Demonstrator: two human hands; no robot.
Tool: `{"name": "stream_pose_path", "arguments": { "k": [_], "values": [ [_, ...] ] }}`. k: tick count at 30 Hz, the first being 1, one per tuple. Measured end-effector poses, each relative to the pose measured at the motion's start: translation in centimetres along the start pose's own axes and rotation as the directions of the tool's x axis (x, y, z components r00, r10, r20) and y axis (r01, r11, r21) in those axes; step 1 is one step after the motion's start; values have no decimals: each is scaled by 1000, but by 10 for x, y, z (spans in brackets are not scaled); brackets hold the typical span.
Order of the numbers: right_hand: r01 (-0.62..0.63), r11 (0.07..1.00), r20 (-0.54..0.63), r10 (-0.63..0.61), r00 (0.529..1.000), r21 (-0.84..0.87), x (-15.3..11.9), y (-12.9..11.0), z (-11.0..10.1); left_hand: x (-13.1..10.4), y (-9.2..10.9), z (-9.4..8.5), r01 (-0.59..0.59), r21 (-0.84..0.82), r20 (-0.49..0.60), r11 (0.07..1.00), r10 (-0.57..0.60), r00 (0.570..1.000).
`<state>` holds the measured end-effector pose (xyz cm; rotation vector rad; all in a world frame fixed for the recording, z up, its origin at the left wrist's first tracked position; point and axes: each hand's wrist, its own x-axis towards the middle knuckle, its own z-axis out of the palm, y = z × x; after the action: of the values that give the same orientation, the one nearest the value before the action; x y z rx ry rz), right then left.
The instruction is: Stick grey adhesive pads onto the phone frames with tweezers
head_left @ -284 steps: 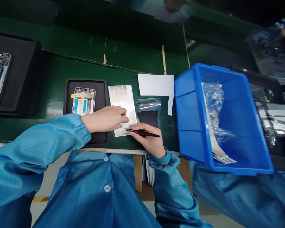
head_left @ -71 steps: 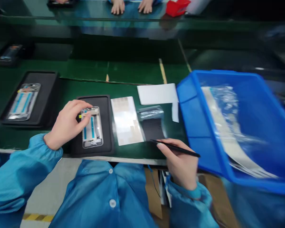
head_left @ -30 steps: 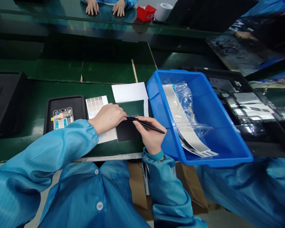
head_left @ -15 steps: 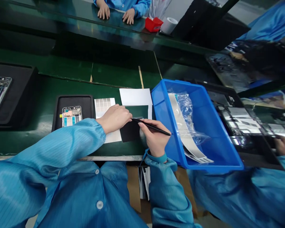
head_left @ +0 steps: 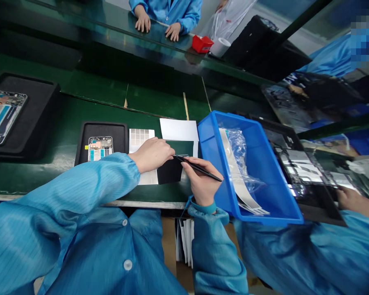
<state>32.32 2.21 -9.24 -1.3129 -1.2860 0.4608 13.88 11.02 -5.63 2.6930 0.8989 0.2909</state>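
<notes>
My right hand (head_left: 204,186) holds black tweezers (head_left: 201,168) like a pen, tips pointing left. My left hand (head_left: 153,155) is closed, its fingertips pinched right by the tweezer tips; what they hold is hidden or too small to name. Beneath the fingertips lies a black sheet (head_left: 169,173). A white sheet with a grid of grey squares (head_left: 141,135) is partly covered by my left hand. Behind the black sheet lies a white card (head_left: 181,129). To the left, an opened phone (head_left: 101,147) with bare inner parts rests in a black tray (head_left: 120,137).
Right of my hands stands a blue bin (head_left: 217,164) with silvery strips (head_left: 238,180) and clear plastic film. A second black tray (head_left: 39,106) at far left carries another opened phone (head_left: 6,116). Across the bench rest a co-worker's hands (head_left: 143,22); another co-worker's hand (head_left: 358,203) is at right.
The whole view has shifted slightly, with most bench items now a little further right. My hands keep nearly the same pose, tweezer tips at my left fingertips.
</notes>
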Motion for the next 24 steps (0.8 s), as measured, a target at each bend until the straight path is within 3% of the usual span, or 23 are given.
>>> {"name": "stream_pose_path", "arguments": {
  "k": [24],
  "values": [
    [22, 999, 11, -22, 1000, -45, 3, 1, -4, 0, -2, 3, -6, -32, -17, 999, 5, 1000]
  ]
}}
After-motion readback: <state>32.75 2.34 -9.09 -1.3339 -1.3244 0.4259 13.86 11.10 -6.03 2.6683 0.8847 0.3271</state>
